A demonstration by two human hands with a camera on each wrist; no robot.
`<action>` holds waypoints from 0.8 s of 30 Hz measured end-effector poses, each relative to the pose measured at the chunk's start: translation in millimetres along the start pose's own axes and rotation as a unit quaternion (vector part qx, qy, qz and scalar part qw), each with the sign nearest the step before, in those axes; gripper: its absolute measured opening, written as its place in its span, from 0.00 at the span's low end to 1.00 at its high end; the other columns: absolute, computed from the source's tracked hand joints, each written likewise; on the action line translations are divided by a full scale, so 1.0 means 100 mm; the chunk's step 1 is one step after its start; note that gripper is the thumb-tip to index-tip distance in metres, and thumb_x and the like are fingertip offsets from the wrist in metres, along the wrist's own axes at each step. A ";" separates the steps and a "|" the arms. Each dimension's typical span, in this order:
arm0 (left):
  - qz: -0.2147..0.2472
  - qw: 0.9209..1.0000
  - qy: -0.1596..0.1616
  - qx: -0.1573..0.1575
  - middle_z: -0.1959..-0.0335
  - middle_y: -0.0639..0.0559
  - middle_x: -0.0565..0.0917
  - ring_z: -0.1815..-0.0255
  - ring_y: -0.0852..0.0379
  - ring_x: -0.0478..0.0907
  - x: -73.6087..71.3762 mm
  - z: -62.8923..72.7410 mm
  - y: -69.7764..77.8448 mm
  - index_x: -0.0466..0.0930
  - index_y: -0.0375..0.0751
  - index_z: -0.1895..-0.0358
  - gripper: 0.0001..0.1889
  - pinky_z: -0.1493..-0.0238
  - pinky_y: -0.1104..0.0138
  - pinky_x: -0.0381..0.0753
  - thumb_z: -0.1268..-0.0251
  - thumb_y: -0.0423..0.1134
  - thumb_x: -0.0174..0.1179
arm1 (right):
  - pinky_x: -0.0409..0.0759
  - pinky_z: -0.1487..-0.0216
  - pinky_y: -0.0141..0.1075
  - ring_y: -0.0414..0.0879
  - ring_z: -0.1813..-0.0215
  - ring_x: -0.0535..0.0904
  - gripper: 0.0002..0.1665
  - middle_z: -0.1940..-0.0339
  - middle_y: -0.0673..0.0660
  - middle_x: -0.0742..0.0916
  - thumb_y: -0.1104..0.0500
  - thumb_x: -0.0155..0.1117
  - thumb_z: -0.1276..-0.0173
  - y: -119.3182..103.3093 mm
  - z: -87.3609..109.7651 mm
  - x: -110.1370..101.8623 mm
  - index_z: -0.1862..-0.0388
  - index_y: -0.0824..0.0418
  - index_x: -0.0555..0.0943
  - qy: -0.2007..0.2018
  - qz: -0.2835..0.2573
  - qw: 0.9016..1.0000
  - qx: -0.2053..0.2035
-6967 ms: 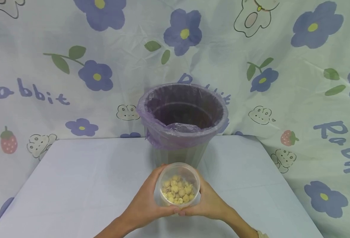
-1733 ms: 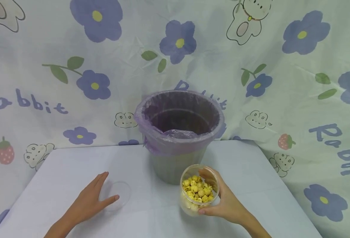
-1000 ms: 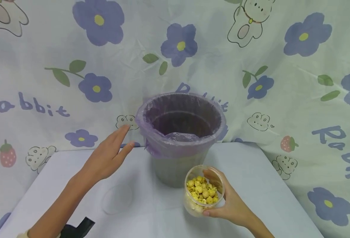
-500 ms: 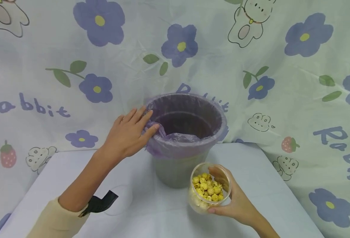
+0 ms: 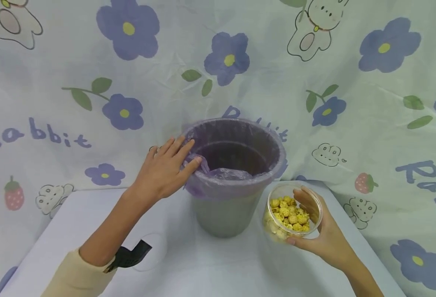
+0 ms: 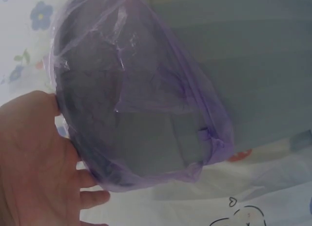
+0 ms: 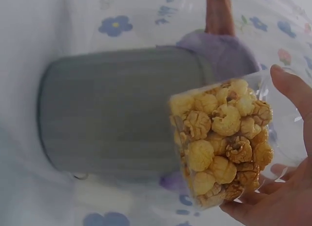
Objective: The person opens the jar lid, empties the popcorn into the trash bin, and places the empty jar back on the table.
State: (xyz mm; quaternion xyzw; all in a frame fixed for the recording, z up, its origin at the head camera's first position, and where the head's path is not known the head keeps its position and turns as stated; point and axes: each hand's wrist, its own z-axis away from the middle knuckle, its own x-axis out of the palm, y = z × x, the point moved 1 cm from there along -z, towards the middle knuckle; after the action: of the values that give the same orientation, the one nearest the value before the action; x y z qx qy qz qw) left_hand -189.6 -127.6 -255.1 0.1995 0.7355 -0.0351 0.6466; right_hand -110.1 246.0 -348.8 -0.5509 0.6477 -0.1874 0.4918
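Note:
A grey bin stands on the table, its rim covered by a thin purple bin liner. My left hand rests on the bin's left rim, fingers fairly straight and thumb lying over the liner. The left wrist view shows the palm and fingers along the lined rim. To the right of the bin, my right hand grips a clear plastic tub without a lid. Yellow popcorn fills part of it. The tub is tilted slightly and held above the table, apart from the bin.
A clear round lid lies on the white table, front left, partly hidden by a black strap at the left wrist. Behind the bin hangs a printed cloth with flowers and rabbits.
The tub, first in both hands, is now only in the right hand and has moved right. The left hand has come up from beside the lid onto the bin's rim.

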 end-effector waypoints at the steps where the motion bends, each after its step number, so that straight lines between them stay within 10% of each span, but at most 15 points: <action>1: 0.000 1.000 0.000 -0.001 0.19 0.43 0.46 0.20 0.40 0.38 0.00 0.00 0.00 0.48 0.47 0.19 0.38 0.28 0.37 0.36 0.22 0.65 0.33 | 0.63 0.34 0.25 0.41 0.29 0.66 0.66 0.29 0.57 0.71 0.75 0.80 0.55 -0.02 -0.03 -0.04 0.20 0.57 0.54 0.004 0.013 1.000 0.000; 15: -0.003 1.000 0.003 -0.007 0.19 0.44 0.47 0.20 0.40 0.39 0.02 0.01 0.01 0.50 0.48 0.19 0.37 0.28 0.37 0.36 0.22 0.64 0.35 | 0.61 0.38 0.21 0.48 0.30 0.66 0.71 0.29 0.59 0.72 0.65 0.87 0.57 -0.21 -0.46 -0.46 0.19 0.48 0.53 0.039 0.173 0.984 -0.006; 24: -0.001 1.000 0.008 -0.009 0.19 0.44 0.47 0.20 0.41 0.39 0.03 0.01 0.01 0.50 0.48 0.19 0.36 0.28 0.37 0.34 0.21 0.62 0.37 | 0.65 0.36 0.66 0.67 0.29 0.63 0.73 0.26 0.66 0.67 0.61 0.88 0.58 -0.37 -0.75 -0.65 0.18 0.51 0.50 0.058 0.230 0.971 -0.019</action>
State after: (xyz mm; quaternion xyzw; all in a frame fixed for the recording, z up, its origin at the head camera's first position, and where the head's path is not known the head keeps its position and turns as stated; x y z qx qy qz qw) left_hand -188.5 -126.0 -257.6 0.1935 0.7412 -0.0273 0.6422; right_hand -159.3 270.2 -258.4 -0.3845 0.7878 -0.0891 0.4728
